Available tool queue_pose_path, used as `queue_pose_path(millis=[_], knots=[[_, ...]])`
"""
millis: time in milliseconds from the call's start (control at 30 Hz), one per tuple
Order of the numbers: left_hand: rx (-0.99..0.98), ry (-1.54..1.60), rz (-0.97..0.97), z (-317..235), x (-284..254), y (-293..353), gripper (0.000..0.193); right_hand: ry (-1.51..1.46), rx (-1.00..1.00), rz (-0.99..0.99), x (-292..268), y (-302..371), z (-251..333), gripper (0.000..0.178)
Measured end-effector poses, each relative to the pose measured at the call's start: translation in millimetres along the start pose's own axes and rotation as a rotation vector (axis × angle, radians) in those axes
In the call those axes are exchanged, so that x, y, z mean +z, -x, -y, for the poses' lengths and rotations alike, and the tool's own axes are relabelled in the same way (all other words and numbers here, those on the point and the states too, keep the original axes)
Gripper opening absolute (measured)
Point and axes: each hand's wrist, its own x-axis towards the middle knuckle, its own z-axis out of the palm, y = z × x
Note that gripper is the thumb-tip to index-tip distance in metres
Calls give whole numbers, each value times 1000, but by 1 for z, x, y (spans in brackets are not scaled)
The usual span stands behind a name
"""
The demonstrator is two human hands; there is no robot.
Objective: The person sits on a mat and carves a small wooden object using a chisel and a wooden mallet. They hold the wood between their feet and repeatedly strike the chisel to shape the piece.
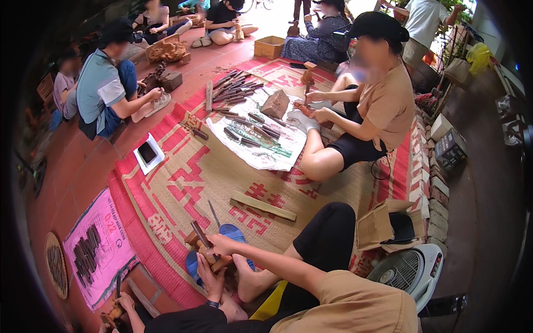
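At the lower middle, my right hand [221, 245] is closed around a dark-handled chisel [201, 234], which stands tilted over a small brown wood carving [223, 262]. My left hand [211, 276], with a dark band at the wrist, presses against that carving from below; its fingers lie along the wood. The carving sits between my hands, close to my bare feet [244, 280], and is partly covered by my fingers. Under it shows a blue patterned pad [232, 232]. A thin metal rod [213, 213] points up just beyond my hands.
A wooden strip [263, 206] lies on the red-and-tan mat [216, 183]. Opposite, a person [383, 105] carves beside many chisels [236, 89] and a wood block [275, 104]. A fan [402, 272] and cardboard box [383, 225] stand right. Another person's hand [125, 302] works at lower left.
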Motion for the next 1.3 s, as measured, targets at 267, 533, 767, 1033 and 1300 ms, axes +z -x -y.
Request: queue_pose_path(millis=[267,533,767,1033,1300], knots=[[5,8,-5,0,4,0,109,-52,66,24,-4,5,11,41],[23,0,-3,1,3,0,110,66,-21,-59,7,3,3,40],[16,-8,-6,-1,0,-1,110,66,46,-5,-1,5,20,41],[25,3,-27,-4,1,0,109,68,56,-28,2,6,20,44],[51,-1,-40,0,2,-1,110,138,65,-59,5,12,26,39]])
